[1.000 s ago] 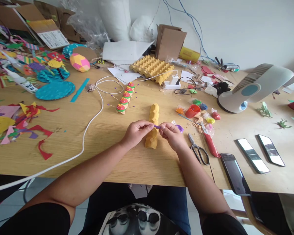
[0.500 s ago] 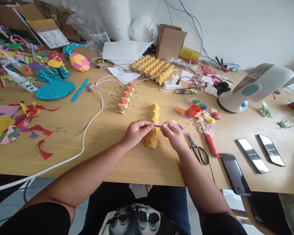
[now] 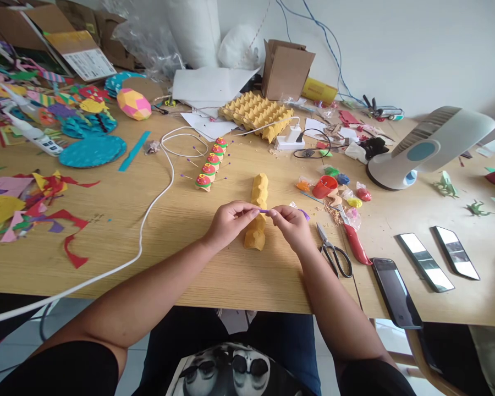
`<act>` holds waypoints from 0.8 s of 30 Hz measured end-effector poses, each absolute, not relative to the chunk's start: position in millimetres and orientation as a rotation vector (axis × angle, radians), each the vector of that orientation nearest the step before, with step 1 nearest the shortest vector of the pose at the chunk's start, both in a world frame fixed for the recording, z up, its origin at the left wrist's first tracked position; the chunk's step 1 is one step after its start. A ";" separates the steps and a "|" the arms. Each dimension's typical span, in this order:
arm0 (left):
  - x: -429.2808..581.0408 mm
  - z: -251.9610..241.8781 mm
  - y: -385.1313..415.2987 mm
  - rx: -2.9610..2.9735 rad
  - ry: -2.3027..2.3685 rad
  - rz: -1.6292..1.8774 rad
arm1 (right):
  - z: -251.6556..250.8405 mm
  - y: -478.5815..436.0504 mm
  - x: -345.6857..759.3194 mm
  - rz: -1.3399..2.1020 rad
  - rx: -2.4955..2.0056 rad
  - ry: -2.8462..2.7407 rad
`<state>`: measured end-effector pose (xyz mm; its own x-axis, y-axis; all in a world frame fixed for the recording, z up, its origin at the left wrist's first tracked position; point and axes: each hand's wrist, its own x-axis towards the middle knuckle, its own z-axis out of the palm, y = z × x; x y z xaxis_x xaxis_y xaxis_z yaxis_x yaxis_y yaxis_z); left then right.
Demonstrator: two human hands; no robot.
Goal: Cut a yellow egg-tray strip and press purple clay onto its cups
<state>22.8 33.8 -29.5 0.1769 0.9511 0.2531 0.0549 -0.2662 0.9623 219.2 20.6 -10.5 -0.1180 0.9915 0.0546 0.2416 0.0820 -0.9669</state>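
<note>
Purple strip (image 3: 264, 211) lies left-right, pinched between left hand (image 3: 230, 221) grip and right hand (image 3: 292, 226) grip, above yellow carton strip (image 3: 257, 212).

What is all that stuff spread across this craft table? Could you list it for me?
thin purple strip: one, purple, pinched between both hands
yellow egg-carton row: one, yellow, table middle, under the hands
decorated egg-carton caterpillar: one, red, green and yellow, behind the left hand
black-handled scissors: one pair, right of the right hand
red-handled knife: one, beside the scissors
yellow egg tray: one, far middle
open cardboard box: one, brown, behind the tray
white desk fan: one, far right
dark phones: three, near right edge
coloured paper scraps: many, left side
white cable: one, across the left half
wooden table: one, light brown
left hand: pinching the strip
right hand: pinching the strip
</note>
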 end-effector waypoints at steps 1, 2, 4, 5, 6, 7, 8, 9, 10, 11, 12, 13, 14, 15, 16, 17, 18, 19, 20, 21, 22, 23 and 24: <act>22.7 -29.6 33.9 1.543 0.996 1.230 | -11.0 20.8 219.4 1.107 -1.295 -1.510; 22.7 -29.6 34.0 1.551 0.991 1.229 | -11.3 21.0 219.5 1.102 -1.303 -1.509; 23.0 -29.1 33.9 1.566 0.978 1.218 | -11.5 21.3 219.8 1.086 -1.306 -1.508; 23.2 -28.8 33.6 1.566 0.974 1.209 | -11.3 21.3 220.0 1.074 -1.305 -1.507; 23.4 -28.4 33.4 1.560 0.970 1.200 | -11.1 21.3 220.3 1.061 -1.303 -1.503; 23.6 -28.1 33.0 1.549 0.968 1.194 | -10.8 21.3 220.6 1.053 -1.303 -1.496; 23.8 -27.8 32.7 1.538 0.968 1.188 | -10.5 21.3 221.0 1.046 -1.304 -1.487; 23.9 -27.6 32.5 1.528 0.967 1.184 | -10.2 21.3 221.4 1.045 -1.307 -1.479; 24.0 -27.4 32.3 1.523 0.966 1.180 | -9.9 21.3 221.7 1.047 -1.309 -1.472; 23.9 -27.2 32.2 1.524 0.967 1.179 | -9.5 21.1 221.9 1.054 -1.311 -1.468; 23.7 -26.9 32.3 1.529 0.970 1.181 | -9.0 20.9 222.1 1.064 -1.309 -1.467; 23.5 -26.6 32.4 1.538 0.975 1.187 | -8.3 20.5 222.1 1.075 -1.304 -1.467; 23.3 -26.2 32.6 1.549 0.981 1.192 | -7.5 20.0 222.1 1.088 -1.295 -1.470; 23.1 -25.8 32.8 1.560 0.987 1.199 | -6.5 19.5 222.0 1.103 -1.283 -1.474; 22.9 -25.3 33.0 1.570 0.989 1.207 | -5.5 19.0 221.8 1.116 -1.271 -1.481; 22.8 -24.8 33.2 1.576 0.989 1.214 | -4.7 18.5 221.6 1.131 -1.262 -1.492; 22.8 -24.4 33.3 1.577 0.985 1.219 | -4.1 18.3 221.4 1.144 -1.253 -1.508; 22.8 -24.2 33.3 1.574 0.980 1.222 | -3.9 18.2 221.2 1.155 -1.245 -1.522; 22.7 -24.0 33.2 1.567 0.976 1.222 | -4.2 18.3 221.0 1.165 -1.237 -1.533; 22.7 -24.0 33.1 1.559 0.976 1.217 | -4.9 18.7 220.9 1.175 -1.229 -1.537; 22.7 -24.1 32.9 1.550 0.977 1.208 | -6.1 19.2 220.7 1.183 -1.222 -1.532; 22.7 -24.3 32.6 1.539 0.979 1.198 | -7.4 19.7 220.7 1.188 -1.216 -1.519; 22.7 -24.5 32.3 1.525 0.977 1.188 | -8.7 20.3 220.6 1.192 -1.212 -1.502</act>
